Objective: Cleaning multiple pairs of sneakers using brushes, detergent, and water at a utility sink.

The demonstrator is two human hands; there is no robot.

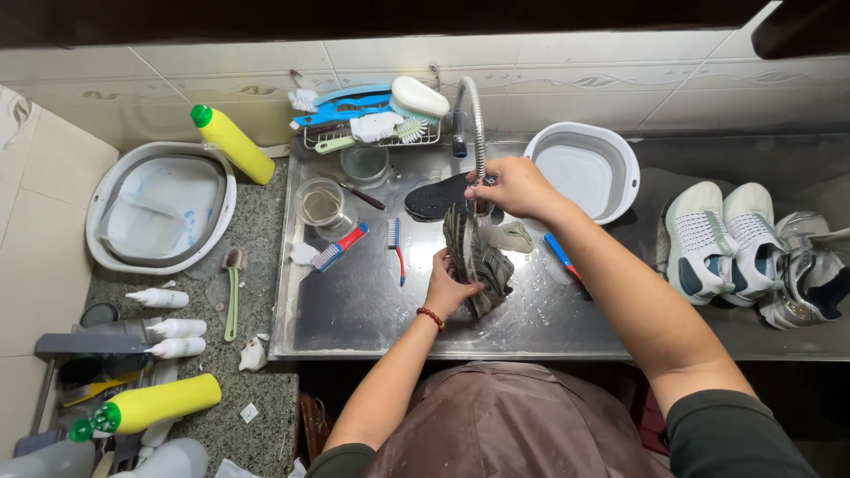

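Note:
My left hand (447, 285) grips a dark, wet shoe (478, 257) held upright in the steel sink (354, 301). My right hand (515, 186) is closed around the end of the flexible metal faucet hose (475, 115), held right above the shoe. A black insole (434, 196) lies behind the shoe on the sink floor. A red bead bracelet sits on my left wrist.
Small brushes (396, 243) and a glass bowl (320, 203) lie in the sink. A wire rack with brushes (372, 119) sits at the back. A white basin (589, 168) and white sneakers (722, 239) are to the right. On the left are a grey tub (159, 208) and yellow bottles (235, 143).

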